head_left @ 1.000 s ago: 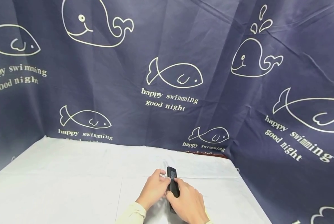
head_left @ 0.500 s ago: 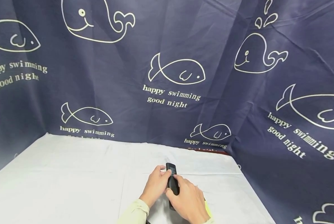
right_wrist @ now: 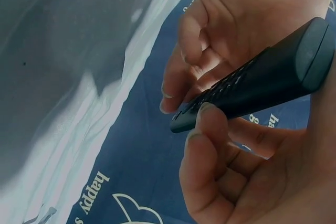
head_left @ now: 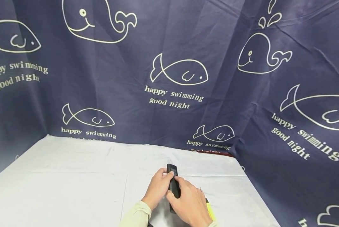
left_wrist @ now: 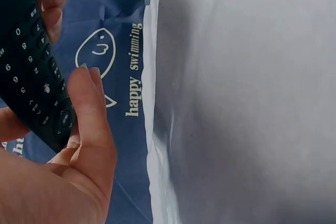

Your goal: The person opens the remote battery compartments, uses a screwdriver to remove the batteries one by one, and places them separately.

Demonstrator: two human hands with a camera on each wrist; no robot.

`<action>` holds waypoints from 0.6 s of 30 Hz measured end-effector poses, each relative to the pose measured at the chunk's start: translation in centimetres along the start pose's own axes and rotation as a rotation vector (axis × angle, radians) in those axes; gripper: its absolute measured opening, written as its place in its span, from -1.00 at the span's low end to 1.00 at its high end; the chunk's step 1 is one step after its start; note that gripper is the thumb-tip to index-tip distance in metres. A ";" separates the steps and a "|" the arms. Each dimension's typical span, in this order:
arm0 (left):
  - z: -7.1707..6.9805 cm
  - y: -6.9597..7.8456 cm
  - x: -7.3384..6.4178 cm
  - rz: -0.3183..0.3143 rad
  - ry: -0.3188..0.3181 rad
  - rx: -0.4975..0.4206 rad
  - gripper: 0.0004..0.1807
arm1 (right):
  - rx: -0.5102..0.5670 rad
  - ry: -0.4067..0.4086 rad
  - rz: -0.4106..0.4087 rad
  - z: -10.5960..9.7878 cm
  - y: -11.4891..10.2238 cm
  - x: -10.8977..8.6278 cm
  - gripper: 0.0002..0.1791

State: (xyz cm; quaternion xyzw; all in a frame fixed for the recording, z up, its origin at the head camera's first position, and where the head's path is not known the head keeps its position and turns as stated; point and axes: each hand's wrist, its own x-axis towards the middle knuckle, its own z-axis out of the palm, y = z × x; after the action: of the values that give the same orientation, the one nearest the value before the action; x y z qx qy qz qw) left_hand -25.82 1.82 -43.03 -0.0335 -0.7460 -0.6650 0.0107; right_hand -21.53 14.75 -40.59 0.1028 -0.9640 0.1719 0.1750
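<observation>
A black remote control [head_left: 174, 188] is held above the white cloth, its top end pointing away from me. Number keys and a ring-shaped button show on the remote control's face [left_wrist: 31, 59] in the left wrist view. My left hand [head_left: 157, 188] grips the upper left side, with a digit over the buttons near the top. From the right, my right hand [head_left: 190, 201] holds the lower part between thumb and fingers. In the right wrist view the right hand [right_wrist: 236, 171] lies below the remote and the left hand [right_wrist: 247, 30] above it. The underside is hidden.
A white cloth [head_left: 67, 189] covers the table. Dark blue curtains [head_left: 124, 82] printed with fish and whales stand behind and at both sides. Something yellow [head_left: 210, 211] shows beside the right wrist. A reddish-brown edge [head_left: 223, 154] shows at the back right.
My left hand has shifted up the remote, and its digit has moved from the edge onto the face. The remote has moved slightly left. The head view has tilted down a little.
</observation>
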 end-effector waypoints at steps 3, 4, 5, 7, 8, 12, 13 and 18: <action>-0.1 -0.2 0.0 -0.019 -0.001 -0.043 -0.54 | -0.009 0.018 -0.019 0.1 0.0 -0.2 -0.51; -0.1 -0.2 0.1 -0.026 0.003 -0.051 -0.53 | -0.018 0.026 -0.027 0.2 0.0 -0.2 -0.51; -0.1 -0.3 0.1 -0.031 0.005 -0.059 -0.52 | -0.024 0.032 -0.034 0.2 0.0 -0.3 -0.51; -0.1 -0.3 0.1 -0.042 0.003 -0.067 -0.51 | -0.037 0.049 -0.047 0.3 -0.1 -0.5 -0.51; -0.1 -0.3 0.1 -0.045 -0.002 -0.067 -0.49 | -0.040 0.056 -0.052 0.4 -0.2 -0.6 -0.51; -0.2 -0.2 0.0 -0.050 -0.017 -0.060 -0.43 | -0.032 0.083 -0.082 0.4 -0.5 -0.9 -0.50; -0.3 -0.2 0.0 -0.050 -0.016 -0.061 -0.42 | -0.026 0.088 -0.092 0.4 -0.5 -0.9 -0.50; -0.3 -0.2 0.1 -0.039 0.000 -0.076 -0.45 | -0.011 0.108 -0.138 0.4 -0.8 -1.0 -0.49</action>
State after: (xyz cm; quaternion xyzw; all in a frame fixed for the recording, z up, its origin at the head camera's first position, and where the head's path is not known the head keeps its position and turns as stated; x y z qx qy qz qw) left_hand -25.89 1.47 -43.14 -0.0191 -0.7209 -0.6928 -0.0035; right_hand -20.57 14.02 -41.10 0.1587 -0.9447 0.1596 0.2385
